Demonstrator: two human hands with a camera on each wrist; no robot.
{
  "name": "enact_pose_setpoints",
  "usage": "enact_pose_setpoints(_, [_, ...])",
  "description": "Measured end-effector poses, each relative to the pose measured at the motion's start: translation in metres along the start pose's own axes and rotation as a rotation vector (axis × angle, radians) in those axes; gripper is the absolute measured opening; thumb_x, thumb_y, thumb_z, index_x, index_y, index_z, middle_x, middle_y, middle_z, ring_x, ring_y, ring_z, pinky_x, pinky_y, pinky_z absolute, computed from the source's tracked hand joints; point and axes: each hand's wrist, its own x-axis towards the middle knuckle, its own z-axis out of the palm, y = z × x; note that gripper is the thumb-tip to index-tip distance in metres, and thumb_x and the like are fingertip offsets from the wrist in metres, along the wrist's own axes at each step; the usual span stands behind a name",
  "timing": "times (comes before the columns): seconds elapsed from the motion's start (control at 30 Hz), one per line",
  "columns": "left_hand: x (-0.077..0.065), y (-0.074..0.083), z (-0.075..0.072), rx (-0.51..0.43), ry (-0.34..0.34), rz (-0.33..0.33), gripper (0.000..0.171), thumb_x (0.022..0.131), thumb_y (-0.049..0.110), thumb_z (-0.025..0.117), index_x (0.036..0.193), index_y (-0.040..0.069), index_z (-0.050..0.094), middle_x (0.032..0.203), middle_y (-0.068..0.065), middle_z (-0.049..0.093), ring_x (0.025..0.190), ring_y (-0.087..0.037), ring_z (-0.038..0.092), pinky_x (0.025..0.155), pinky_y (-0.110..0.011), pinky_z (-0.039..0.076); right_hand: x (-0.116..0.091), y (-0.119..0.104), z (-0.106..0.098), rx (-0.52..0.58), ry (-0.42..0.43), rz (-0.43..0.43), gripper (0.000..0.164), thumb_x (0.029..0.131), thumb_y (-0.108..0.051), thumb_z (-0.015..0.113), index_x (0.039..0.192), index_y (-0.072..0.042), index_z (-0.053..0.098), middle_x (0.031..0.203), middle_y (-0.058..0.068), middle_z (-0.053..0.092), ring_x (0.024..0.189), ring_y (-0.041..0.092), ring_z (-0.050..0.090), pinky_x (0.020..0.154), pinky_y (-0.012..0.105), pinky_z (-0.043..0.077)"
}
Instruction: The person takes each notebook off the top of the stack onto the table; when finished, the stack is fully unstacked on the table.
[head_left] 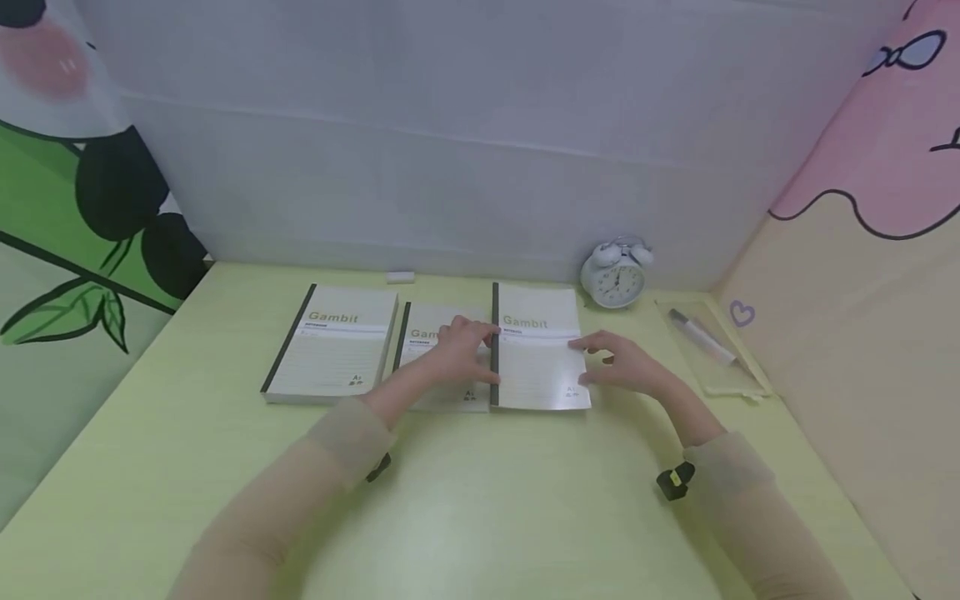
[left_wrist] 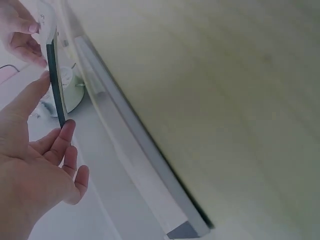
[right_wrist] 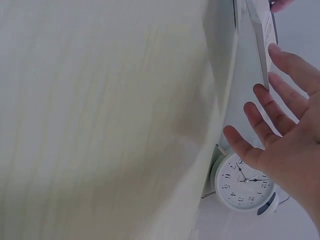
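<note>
Both hands hold a white Gambit notebook [head_left: 536, 371] with a black spine, above the table. My left hand [head_left: 453, 357] pinches the spine between thumb and fingers; in the left wrist view the notebook [left_wrist: 56, 82] appears edge-on. At the opposite edge, my right hand [head_left: 626, 367] grips with its thumb and fingertips, the other fingers spread in the right wrist view. A second Gambit notebook [head_left: 426, 318] lies just left of it, partly covered by my left hand and forearm. Farther left is a thicker Gambit notebook or stack [head_left: 330, 354].
A white twin-bell alarm clock [head_left: 615, 285] stands at the back, right of the held notebook. On the right lies a clear pouch [head_left: 712, 388] with a marker-like pen [head_left: 701, 337]. A small white block [head_left: 401, 277] sits by the back wall.
</note>
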Motion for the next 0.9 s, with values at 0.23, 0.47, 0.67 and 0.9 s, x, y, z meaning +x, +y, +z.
enact_pose_setpoints(0.23, [0.010, -0.001, 0.011, 0.041, -0.038, 0.027, 0.084, 0.067, 0.043, 0.083, 0.137, 0.011, 0.048, 0.110, 0.005, 0.057, 0.109, -0.019, 0.040, 0.095, -0.040, 0.031, 0.003, 0.017, 0.001, -0.077, -0.034, 0.002, 0.060, 0.077, -0.019, 0.078, 0.131, -0.005, 0.054, 0.134, 0.019, 0.051, 0.123, 0.039, 0.045, 0.101, 0.056, 0.035])
enact_pose_setpoints(0.47, [0.012, -0.001, 0.017, 0.072, -0.087, -0.006, 0.082, 0.069, 0.041, 0.082, 0.136, 0.010, 0.048, 0.110, 0.002, 0.059, 0.112, -0.022, 0.040, 0.097, -0.042, 0.030, 0.007, 0.025, 0.007, -0.109, -0.056, 0.007, 0.059, 0.075, -0.013, 0.078, 0.128, -0.003, 0.056, 0.133, 0.022, 0.051, 0.127, 0.041, 0.041, 0.107, 0.055, 0.026])
enact_pose_setpoints(0.67, [0.010, -0.002, 0.016, 0.097, -0.104, -0.017, 0.083, 0.069, 0.042, 0.082, 0.137, 0.010, 0.047, 0.115, 0.000, 0.059, 0.113, -0.023, 0.040, 0.098, -0.042, 0.029, 0.008, 0.025, 0.013, -0.167, -0.057, 0.017, 0.060, 0.074, -0.014, 0.078, 0.129, -0.004, 0.056, 0.133, 0.022, 0.050, 0.127, 0.042, 0.039, 0.108, 0.057, 0.022])
enact_pose_setpoints(0.9, [0.006, -0.002, 0.014, 0.141, -0.110, -0.012, 0.080, 0.070, 0.044, 0.080, 0.136, 0.009, 0.049, 0.119, -0.002, 0.058, 0.113, -0.022, 0.039, 0.096, -0.042, 0.028, 0.010, 0.024, 0.017, -0.243, -0.075, 0.055, 0.059, 0.076, -0.022, 0.078, 0.129, -0.010, 0.057, 0.136, 0.025, 0.043, 0.126, 0.046, 0.034, 0.105, 0.062, 0.021])
